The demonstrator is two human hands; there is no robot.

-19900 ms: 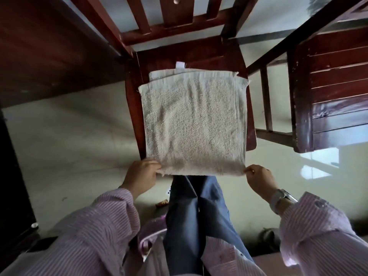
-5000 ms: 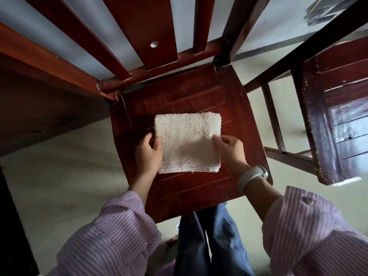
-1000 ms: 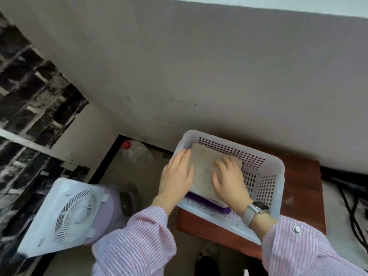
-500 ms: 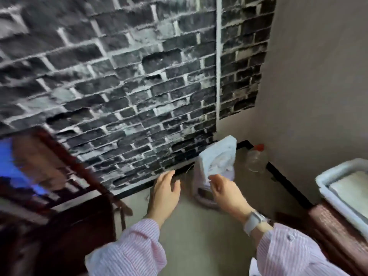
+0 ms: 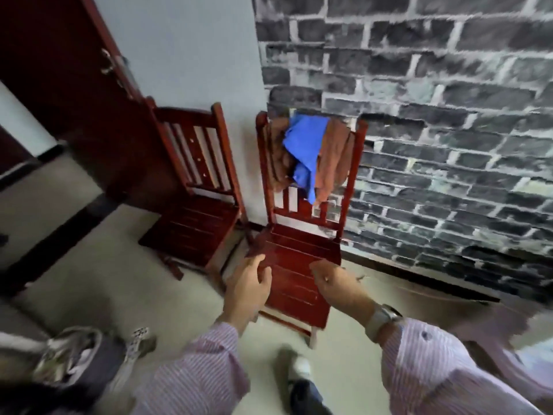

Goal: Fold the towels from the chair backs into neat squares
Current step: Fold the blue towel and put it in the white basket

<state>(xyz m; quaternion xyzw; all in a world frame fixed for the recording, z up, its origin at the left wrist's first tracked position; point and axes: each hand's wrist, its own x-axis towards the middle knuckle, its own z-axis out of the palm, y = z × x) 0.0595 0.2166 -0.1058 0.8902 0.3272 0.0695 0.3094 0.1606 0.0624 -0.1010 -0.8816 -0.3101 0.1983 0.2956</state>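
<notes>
Two red wooden chairs stand against the wall. Over the back of the right chair hang a blue towel and a brown towel, bunched together. The left chair has a bare back and seat. My left hand is held out in front of the right chair's seat, fingers loosely curled, holding nothing. My right hand is beside it, fingers bent, with nothing in it and a watch on the wrist. Both hands are well short of the towels.
A dark brick wall runs behind the right chair. A dark red door stands at the left. A pile of bags and shoes lies on the floor at the lower left. My shoe shows below.
The folded white towel went from the chair seat into the white basket. I then turned away; both hands left the basket empty and now face the two chairs.
</notes>
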